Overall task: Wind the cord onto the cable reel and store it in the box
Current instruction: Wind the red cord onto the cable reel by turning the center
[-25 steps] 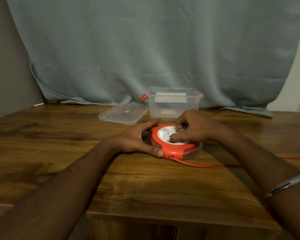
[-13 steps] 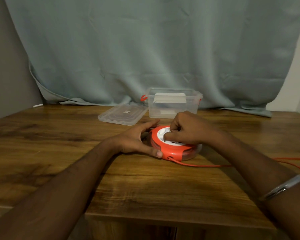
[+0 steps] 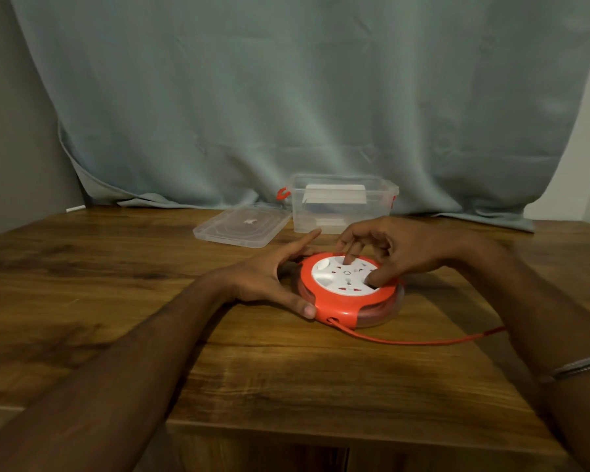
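Note:
A round orange cable reel [image 3: 341,310] with a white socket face lies flat on the wooden table [image 3: 286,386]. My left hand [image 3: 269,277] cups its left side, thumb pressed on the front rim. My right hand [image 3: 389,250] rests on top, one fingertip and the thumb on the white face. An orange cord [image 3: 413,341] leaves the reel's front and runs right, passing behind my right forearm. Behind the reel stands a clear plastic box [image 3: 341,202] with orange latches, open on top.
The box's clear lid [image 3: 242,226] lies flat to the left of the box. A grey-blue curtain [image 3: 304,97] hangs behind the table and drapes onto its back edge. The table's front edge is close to me.
My right hand has opened from a fist-like grip and turned on the reel's top, showing more of the white face. The cord on the right lies closer in. My left hand stays put.

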### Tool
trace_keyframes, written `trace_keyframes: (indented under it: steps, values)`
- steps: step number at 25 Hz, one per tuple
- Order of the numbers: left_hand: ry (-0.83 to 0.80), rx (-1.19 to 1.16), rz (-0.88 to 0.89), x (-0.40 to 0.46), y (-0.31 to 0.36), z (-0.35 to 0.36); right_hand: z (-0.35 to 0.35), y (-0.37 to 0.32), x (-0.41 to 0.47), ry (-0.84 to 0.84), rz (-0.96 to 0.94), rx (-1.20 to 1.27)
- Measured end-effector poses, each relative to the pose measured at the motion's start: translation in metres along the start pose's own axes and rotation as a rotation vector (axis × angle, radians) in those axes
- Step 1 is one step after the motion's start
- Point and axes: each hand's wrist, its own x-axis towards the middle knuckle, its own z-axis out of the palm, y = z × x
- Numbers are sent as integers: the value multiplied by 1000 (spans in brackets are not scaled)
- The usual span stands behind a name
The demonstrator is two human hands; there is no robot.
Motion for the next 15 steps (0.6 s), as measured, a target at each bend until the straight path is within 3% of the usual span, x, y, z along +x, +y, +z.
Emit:
trace_keyframes:
  steps: [7, 15]
  values:
    - [-18, 4, 22, -1, -1, -1, 2, -7, -4, 16, 34, 39]
    - [21, 16, 4, -2, 4, 1, 16, -16, 3, 119, 95, -124]
